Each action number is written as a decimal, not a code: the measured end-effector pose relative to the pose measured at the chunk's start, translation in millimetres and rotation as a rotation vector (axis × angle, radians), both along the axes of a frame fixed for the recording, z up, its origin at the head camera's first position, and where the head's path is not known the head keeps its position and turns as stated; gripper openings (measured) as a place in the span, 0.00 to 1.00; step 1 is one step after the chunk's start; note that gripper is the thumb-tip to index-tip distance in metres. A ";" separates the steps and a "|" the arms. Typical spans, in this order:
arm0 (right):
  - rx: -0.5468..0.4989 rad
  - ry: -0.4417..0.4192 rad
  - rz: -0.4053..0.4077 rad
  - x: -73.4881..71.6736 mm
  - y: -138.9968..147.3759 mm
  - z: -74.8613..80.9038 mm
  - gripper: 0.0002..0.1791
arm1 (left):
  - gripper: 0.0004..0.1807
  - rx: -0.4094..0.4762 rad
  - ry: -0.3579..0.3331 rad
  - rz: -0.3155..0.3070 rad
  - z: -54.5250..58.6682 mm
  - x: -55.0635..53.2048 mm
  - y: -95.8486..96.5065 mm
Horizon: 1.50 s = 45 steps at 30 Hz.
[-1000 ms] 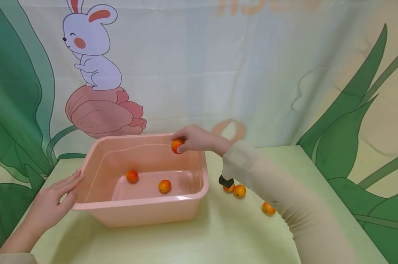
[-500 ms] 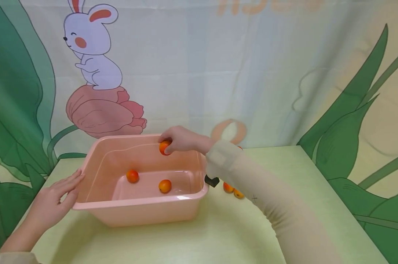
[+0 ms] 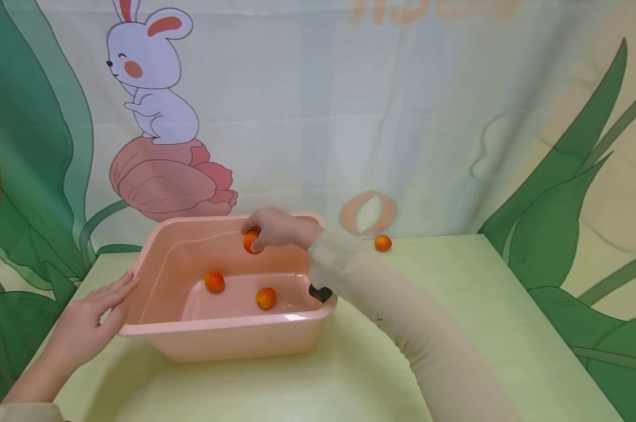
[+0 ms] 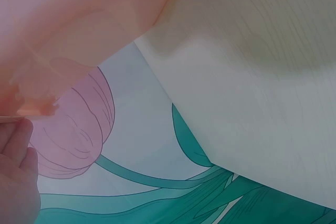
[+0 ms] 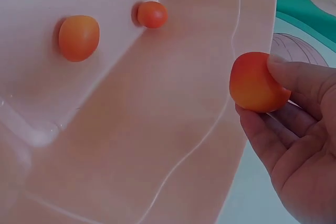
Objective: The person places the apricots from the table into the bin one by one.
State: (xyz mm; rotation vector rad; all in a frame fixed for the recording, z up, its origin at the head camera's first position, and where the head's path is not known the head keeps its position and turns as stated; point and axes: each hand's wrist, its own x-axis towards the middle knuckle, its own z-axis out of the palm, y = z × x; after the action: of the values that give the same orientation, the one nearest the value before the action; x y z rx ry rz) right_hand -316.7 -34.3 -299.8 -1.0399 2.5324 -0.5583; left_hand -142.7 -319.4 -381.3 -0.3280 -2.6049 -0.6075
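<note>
In the head view my right hand (image 3: 275, 227) pinches a small round orange-red fruit (image 3: 251, 241) between thumb and fingers. It holds the fruit inside the pink plastic basin (image 3: 223, 326), high up by the back wall. The right wrist view shows the held fruit (image 5: 257, 83) from below, thumb on one side and fingers on the other. Two similar fruits lie apart on the basin floor, one to the left (image 3: 214, 282) and one nearer the middle (image 3: 266, 298). My left hand (image 3: 88, 319) rests at the basin's left rim, fingers nearly straight.
Another orange-red fruit (image 3: 383, 243) lies at the table's back edge, right of the basin. The pale green table (image 3: 402, 398) ends at a printed cloth backdrop (image 3: 434, 117). My right sleeve (image 3: 391, 310) crosses the basin's right side, hiding some of the table.
My right hand has moved left and slightly down with the fruit, deeper into the basin. The sleeve now covers the fruits on the table's right, while the back one has come into view.
</note>
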 end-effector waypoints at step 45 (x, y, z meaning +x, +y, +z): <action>-0.123 -0.227 -0.154 -8.1 -29.0 -55.6 0.13 | 0.22 0.022 -0.013 0.003 -1.1 0.9 -0.9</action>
State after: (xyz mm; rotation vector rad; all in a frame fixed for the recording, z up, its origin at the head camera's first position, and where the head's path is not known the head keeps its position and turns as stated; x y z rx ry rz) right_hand -324.9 -63.2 -355.4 -0.7751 2.4127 -0.8351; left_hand -141.9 -320.3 -382.3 -0.3147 -2.6086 -0.6391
